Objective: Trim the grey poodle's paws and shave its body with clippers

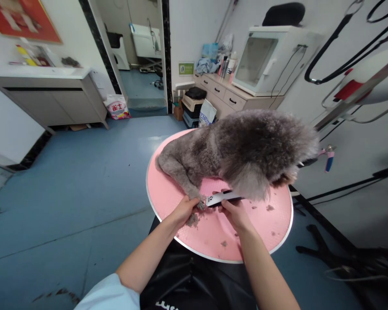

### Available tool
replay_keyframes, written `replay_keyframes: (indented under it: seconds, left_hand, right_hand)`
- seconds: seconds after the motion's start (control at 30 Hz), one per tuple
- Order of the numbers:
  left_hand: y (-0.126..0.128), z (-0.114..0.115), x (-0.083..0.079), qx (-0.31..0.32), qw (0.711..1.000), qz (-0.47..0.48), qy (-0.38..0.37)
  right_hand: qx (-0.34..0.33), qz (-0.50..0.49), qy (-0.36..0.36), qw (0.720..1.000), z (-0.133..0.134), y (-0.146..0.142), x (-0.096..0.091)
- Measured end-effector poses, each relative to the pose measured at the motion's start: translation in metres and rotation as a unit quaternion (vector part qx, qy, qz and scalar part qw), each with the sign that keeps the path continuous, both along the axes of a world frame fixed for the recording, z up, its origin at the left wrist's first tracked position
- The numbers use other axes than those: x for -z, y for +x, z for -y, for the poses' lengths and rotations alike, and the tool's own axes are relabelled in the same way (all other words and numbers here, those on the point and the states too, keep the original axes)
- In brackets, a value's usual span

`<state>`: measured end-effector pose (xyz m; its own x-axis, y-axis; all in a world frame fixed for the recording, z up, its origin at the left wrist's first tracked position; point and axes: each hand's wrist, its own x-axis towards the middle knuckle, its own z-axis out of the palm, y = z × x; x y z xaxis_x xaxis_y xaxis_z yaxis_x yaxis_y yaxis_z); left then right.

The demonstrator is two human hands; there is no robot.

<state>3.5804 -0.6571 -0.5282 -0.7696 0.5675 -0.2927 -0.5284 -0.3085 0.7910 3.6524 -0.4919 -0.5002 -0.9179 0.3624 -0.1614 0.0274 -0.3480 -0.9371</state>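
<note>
A grey curly-coated dog (pixel 194 150) sits on a round pink grooming table (pixel 210 245), its head toward the right. My left hand (pixel 185 209) is closed on the dog's paw (pixel 201 204), thumb on top. In my right hand (pixel 234 213) is a white and black hair clipper (pixel 219 198), its blade end pointing left and very close to the paw. Part of the clipper's far end is hidden by the dog's fluffy head. Tufts of cut hair (pixel 192 221) lie by the paw, and smaller ones are scattered over the tabletop.
A drawer cabinet (pixel 218 89) with bottles and a white glass-doored box (pixel 258 60) stands behind the table. Carriers (pixel 193 104) and a bag (pixel 207 113) sit on the floor. At right are a metal arm (pixel 358 88) and a black-footed stand (pixel 320 245). A doorway opens at the back.
</note>
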Motion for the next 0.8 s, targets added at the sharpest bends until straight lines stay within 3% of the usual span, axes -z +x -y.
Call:
replay_keyframes:
  seconds: [0.17, 0.37, 0.8]
  left_hand:
    - [0.001, 0.003, -0.001, 0.013, 1.000, -0.005, -0.010]
    - [0.000, 0.004, -0.001, 0.023, 1.000, -0.002, 0.006]
    - [-0.001, 0.001, 0.000, 0.013, 1.000, 0.004, 0.012]
  right_hand:
    - [0.074, 0.025, -0.038, 0.996, 0.012, -0.002, 0.005]
    - [0.097, 0.015, -0.090, 0.991, 0.021, -0.004, 0.007]
    - [0.128, 0.033, -0.103, 0.986, 0.023, 0.000, 0.015]
